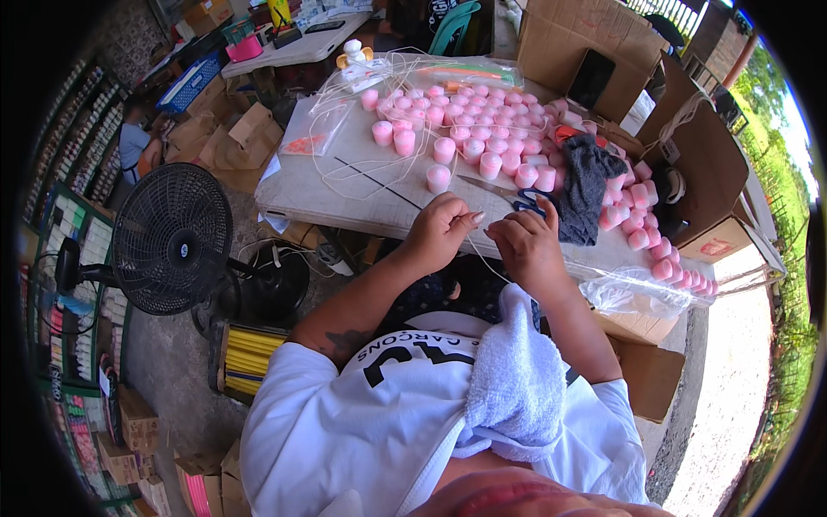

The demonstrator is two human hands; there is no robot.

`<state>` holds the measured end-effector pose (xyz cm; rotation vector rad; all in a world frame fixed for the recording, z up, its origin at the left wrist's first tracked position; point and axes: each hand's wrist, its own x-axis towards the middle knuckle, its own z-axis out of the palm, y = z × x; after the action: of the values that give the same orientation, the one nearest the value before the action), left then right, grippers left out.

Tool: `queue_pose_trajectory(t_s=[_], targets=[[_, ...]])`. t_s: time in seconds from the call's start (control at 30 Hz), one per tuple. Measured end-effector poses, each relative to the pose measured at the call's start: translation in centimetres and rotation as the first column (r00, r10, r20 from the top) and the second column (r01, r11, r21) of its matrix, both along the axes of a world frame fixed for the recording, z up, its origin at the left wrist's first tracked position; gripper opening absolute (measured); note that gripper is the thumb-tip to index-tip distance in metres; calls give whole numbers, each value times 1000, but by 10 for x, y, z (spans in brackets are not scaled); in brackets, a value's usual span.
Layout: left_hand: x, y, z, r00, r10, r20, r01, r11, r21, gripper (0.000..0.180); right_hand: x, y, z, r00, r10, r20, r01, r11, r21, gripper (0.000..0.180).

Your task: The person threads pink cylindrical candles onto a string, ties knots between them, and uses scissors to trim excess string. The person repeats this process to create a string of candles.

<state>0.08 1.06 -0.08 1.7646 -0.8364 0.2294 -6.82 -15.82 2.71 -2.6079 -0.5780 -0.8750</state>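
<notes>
My left hand (441, 229) is closed in a pinch above the table's near edge. A long thin dark rod (376, 182) runs out of it toward the far left, over the tabletop. Just to its right, my right hand (524, 239) is also closed, thumb and fingertips together; whatever they pinch is too small to make out. From between the hands a white cord (489, 265) hangs toward my lap. Many pink and white cup-shaped pieces (491, 165) stand on the table (297, 185) beyond my hands. Scissors with dark blue handles (530, 202) lie behind my right hand.
A dark grey cloth (589, 191) lies beside more pink pieces on the right, near open cardboard boxes (711, 164). Loose white cord crosses the table. A black fan (177, 237) stands at left, and a white towel (517, 379) hangs on my chest.
</notes>
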Motion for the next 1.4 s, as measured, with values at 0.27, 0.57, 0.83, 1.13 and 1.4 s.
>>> queue_pose_trajectory(t_s=[0.27,0.57,0.83,1.13,1.4], targets=[[6,4,5,989,-105,-107,97,992,-77,17,0,-1,0,969,13,-248,47,971,234,10],[-6,33,24,490,-763,-422,523,644,-558,25,-33,11,-32,634,768,91,389,-418,821,56],[-7,96,-20,328,-834,-443,339,542,-769,26,-82,-106,-44,896,351,271,-29,-563,826,29],[1,130,-56,332,-778,-534,207,612,-763,17,-117,-178,-17,927,83,367,-293,-451,843,27],[14,143,-69,386,-692,-610,52,676,-735,22,-165,-248,30,840,-32,542,-532,-254,808,36]])
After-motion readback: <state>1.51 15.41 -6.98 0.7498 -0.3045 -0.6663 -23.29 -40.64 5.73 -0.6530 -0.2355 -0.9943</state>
